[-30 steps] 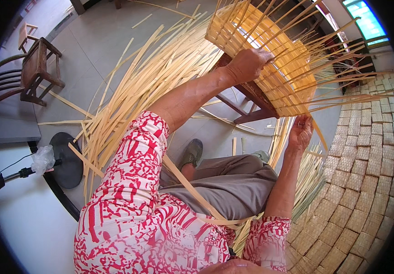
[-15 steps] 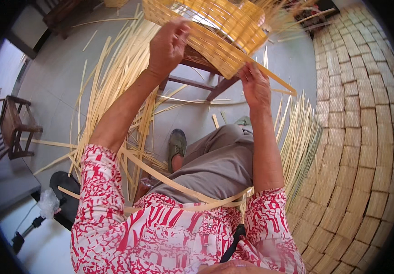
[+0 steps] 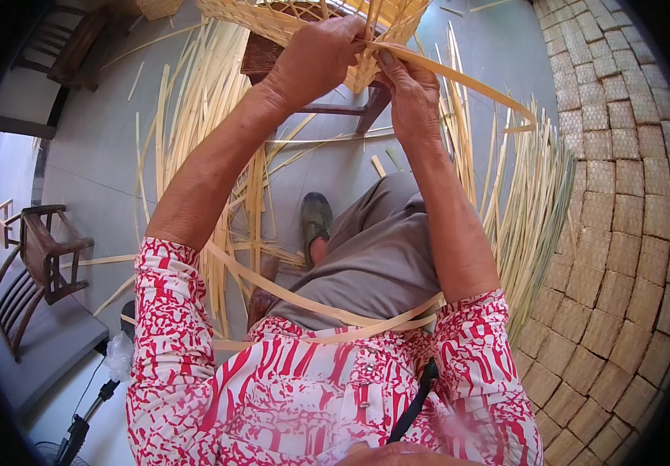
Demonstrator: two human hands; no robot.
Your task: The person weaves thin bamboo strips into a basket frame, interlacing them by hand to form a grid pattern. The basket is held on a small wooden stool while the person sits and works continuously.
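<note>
A woven basket [image 3: 251, 22] of yellow bamboo strips rests at the top edge of the view, partly cut off, over a dark wooden stool [image 3: 260, 60]. My left hand [image 3: 323, 60] is closed at the basket's near corner, its fingertips pinching a flat bamboo strip [image 3: 471, 80]. Close beside it, my right hand [image 3: 412, 92] grips the same strip between thumb and fingers. The strip's free end sticks out to the right and bends down at its tip. My hands partly hide the corner's weave.
Long loose bamboo strips [image 3: 183, 109] lie on the grey floor at left, and another bundle [image 3: 533, 202] is on the right. Stacked woven pieces [image 3: 614, 256] fill the right side. A curved strip [image 3: 296, 299] crosses my lap. Wooden chairs [image 3: 51, 252] stand at left.
The basket has turned and shifted, so its corner now sits between my hands. My left hand moved right, next to my right hand, which rose and moved slightly left. More of the strip extends rightward.
</note>
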